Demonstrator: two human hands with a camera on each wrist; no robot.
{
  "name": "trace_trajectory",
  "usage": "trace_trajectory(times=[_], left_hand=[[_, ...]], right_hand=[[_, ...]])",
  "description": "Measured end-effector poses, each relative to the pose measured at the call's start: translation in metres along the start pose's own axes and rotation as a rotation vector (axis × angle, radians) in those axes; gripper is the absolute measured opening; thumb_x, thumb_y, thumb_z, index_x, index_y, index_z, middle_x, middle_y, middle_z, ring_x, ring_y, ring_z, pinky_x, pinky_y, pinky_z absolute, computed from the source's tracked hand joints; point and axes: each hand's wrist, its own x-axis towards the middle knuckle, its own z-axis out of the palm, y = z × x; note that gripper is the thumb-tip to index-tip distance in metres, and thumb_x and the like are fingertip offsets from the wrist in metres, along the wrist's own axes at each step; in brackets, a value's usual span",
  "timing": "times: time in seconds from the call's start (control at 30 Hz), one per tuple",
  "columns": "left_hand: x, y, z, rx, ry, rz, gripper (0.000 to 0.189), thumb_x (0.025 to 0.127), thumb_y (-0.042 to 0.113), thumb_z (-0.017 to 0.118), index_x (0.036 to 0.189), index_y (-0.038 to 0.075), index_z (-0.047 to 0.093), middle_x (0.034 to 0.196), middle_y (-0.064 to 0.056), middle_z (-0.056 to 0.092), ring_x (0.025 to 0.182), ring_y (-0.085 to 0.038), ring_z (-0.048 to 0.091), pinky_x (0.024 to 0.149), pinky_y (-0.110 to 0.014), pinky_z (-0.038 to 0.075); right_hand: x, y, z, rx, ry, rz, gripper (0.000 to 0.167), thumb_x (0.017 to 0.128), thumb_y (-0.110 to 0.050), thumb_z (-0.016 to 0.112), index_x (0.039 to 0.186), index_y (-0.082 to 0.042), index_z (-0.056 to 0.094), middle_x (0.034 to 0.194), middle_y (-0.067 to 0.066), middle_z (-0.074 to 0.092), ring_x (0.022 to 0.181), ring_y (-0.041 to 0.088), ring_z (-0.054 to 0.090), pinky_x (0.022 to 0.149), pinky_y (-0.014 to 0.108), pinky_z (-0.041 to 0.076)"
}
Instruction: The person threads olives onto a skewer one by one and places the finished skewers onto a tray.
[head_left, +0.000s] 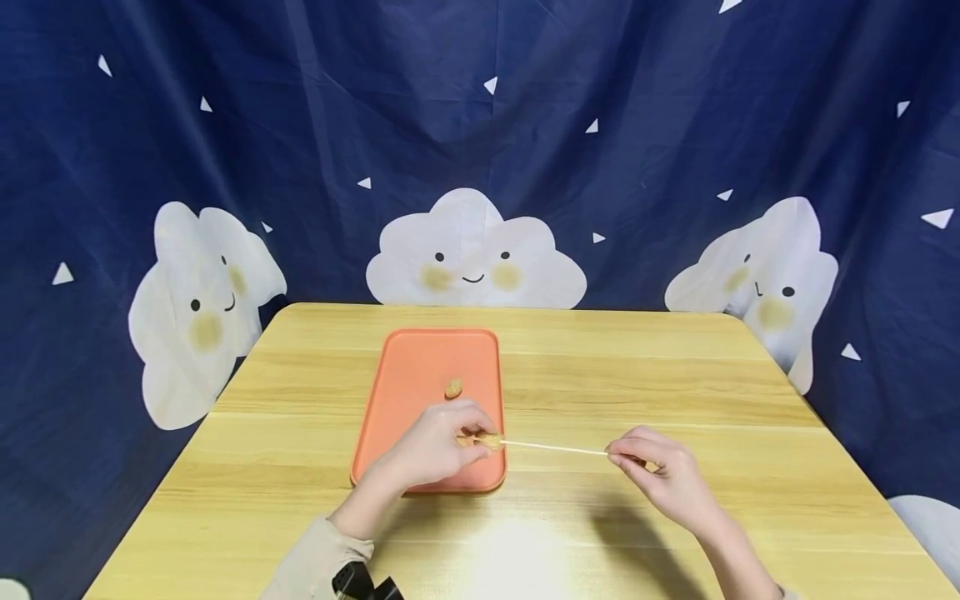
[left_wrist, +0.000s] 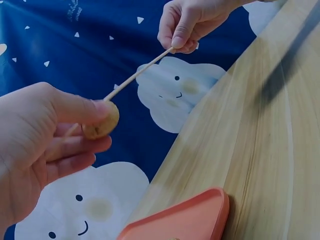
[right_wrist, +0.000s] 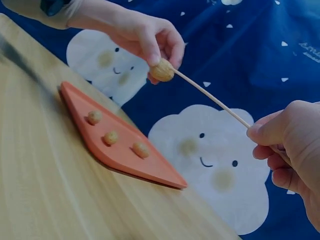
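Observation:
A thin wooden skewer (head_left: 555, 447) stretches between the two hands above the table. My left hand (head_left: 438, 443), over the tray's near part, pinches a tan, wrinkled food ball (right_wrist: 162, 70) between thumb and fingers. The skewer runs into this ball, and a piece of stick shows past it among the left fingers in the left wrist view. At the other end, my right hand (head_left: 663, 477) pinches the skewer with thumb and fingertips. Below lies a coral-orange tray (head_left: 405, 375) bearing three similar balls, one of them a small ball (right_wrist: 141, 149); two are hidden in the head view.
The tray sits left of centre on a light wood-grain table (head_left: 637, 367). A dark blue curtain (head_left: 420, 108) with white clouds and small triangles hangs close around the table's back and sides. A black device (head_left: 366, 581) is strapped at the left wrist.

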Motion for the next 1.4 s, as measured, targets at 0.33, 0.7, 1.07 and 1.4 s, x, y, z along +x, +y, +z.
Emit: trace_trajectory(times=[0.33,0.7,1.07,1.4], left_hand=[[0.0,0.003,0.002,-0.344,0.102,-0.167,0.016,0.074,0.009,0.078,0.089,0.008,0.071,0.088,-0.001,0.068,0.081,-0.011,0.064,0.076,-0.028,0.053],[-0.006,-0.005,0.001,-0.725,0.103,-0.237,0.022,0.079,-0.006,0.067,0.1,-0.011,0.063,0.094,-0.022,0.065,0.076,-0.012,0.065,0.055,-0.024,0.053],[-0.008,-0.008,0.008,-0.768,0.132,-0.201,0.025,0.078,-0.003,0.069,0.099,-0.015,0.062,0.096,0.0,0.066,0.081,-0.014,0.064,0.058,-0.023,0.053],[-0.009,-0.011,0.009,-0.804,0.176,-0.124,0.021,0.077,-0.006,0.069,0.096,-0.012,0.065,0.098,-0.006,0.066,0.075,-0.008,0.063,0.057,-0.02,0.052]], right_hand=[[-0.001,0.0,-0.006,0.051,0.019,0.03,0.038,0.067,0.022,0.068,0.085,-0.012,0.07,0.079,0.001,0.065,0.066,0.004,0.052,0.054,0.017,0.042],[-0.003,0.0,-0.004,0.075,0.041,0.047,0.04,0.067,0.023,0.067,0.085,-0.012,0.07,0.078,0.002,0.064,0.066,0.005,0.051,0.053,0.018,0.04],[-0.002,-0.002,-0.002,0.104,0.038,0.076,0.038,0.068,0.024,0.065,0.084,-0.011,0.07,0.078,0.002,0.064,0.066,0.006,0.051,0.054,0.02,0.042],[-0.002,-0.004,0.003,0.114,0.037,0.081,0.037,0.069,0.023,0.065,0.085,-0.011,0.071,0.078,0.004,0.065,0.067,0.006,0.052,0.054,0.019,0.043]])
